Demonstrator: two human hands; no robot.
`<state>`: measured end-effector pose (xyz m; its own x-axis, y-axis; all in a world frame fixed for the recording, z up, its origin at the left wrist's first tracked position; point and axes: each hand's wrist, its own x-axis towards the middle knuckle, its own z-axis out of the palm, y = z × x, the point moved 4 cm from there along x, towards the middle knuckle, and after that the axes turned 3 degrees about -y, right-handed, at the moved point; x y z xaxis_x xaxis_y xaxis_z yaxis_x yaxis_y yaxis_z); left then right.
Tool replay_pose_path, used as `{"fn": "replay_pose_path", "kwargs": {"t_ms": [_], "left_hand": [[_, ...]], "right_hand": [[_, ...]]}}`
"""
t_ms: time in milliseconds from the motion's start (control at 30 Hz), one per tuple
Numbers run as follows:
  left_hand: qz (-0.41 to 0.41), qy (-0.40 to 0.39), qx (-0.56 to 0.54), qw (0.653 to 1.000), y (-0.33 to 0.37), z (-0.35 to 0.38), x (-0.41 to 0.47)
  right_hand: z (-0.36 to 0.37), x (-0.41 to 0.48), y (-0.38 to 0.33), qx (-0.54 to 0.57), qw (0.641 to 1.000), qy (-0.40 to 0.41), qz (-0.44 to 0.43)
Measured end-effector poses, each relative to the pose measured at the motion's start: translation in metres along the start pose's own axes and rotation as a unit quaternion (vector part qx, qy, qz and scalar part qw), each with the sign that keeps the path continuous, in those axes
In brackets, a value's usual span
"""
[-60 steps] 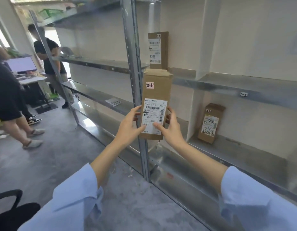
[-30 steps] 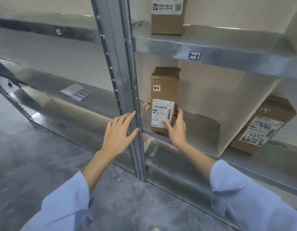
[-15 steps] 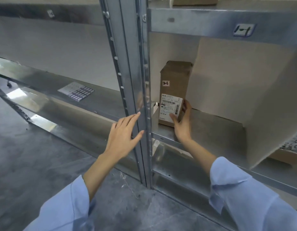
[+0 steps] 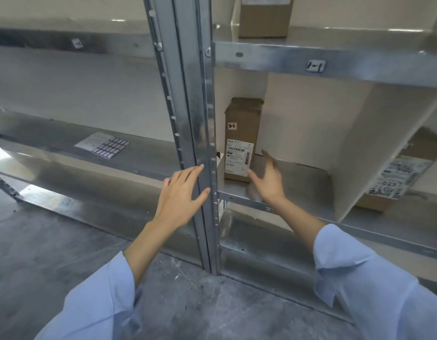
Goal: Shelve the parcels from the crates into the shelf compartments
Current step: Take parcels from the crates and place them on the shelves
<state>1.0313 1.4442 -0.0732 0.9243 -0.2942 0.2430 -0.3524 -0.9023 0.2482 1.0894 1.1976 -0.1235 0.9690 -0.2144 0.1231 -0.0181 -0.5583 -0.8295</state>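
Just right of the steel upright (image 4: 188, 119), in the compartment under the rail tagged 1-1 (image 4: 315, 66), the parcel marked 2-1 (image 4: 242, 119) stood on end on the shelf board (image 4: 300, 182), its shipping label facing out and its left side near the upright. The right hand (image 4: 267, 179) was at the parcel's lower right corner, fingers spread and loose, grasping nothing. Blur hid whether the thumb touched the carton. The left hand (image 4: 180, 195) lay flat against the upright's front face, fingers straight, holding nothing. By my reading, the placing of this parcel was at its very end. The next move called for drawing the right hand clear without tipping the tall, narrow carton, then fetching another parcel from the crates, none of which was in view. Further right of the upright there was room: bare shelf ran from the parcel to the white divider panel (image 4: 354, 143), beyond which another labelled parcel (image 4: 403, 177) sat. The edges to mind were the shelf's front lip under the right wrist, the rail overhead and the upright itself. Left of the upright, a sticker sheet (image 4: 102, 145) lay on the neighbouring shelf.
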Motion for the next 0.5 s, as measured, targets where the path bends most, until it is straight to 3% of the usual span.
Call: {"fn": "replay_pose_path", "kwargs": {"t_ms": [267, 500], "left_hand": [[0.050, -0.024, 0.052, 0.997, 0.063, -0.069, -0.013], [0.136, -0.040, 0.041, 0.989, 0.161, -0.088, -0.021]], "right_hand": [[-0.087, -0.087, -0.054, -0.266, 0.960, -0.069, 0.047], [-0.198, -0.172, -0.061, -0.360, 0.930, 0.003, 0.071]]}}
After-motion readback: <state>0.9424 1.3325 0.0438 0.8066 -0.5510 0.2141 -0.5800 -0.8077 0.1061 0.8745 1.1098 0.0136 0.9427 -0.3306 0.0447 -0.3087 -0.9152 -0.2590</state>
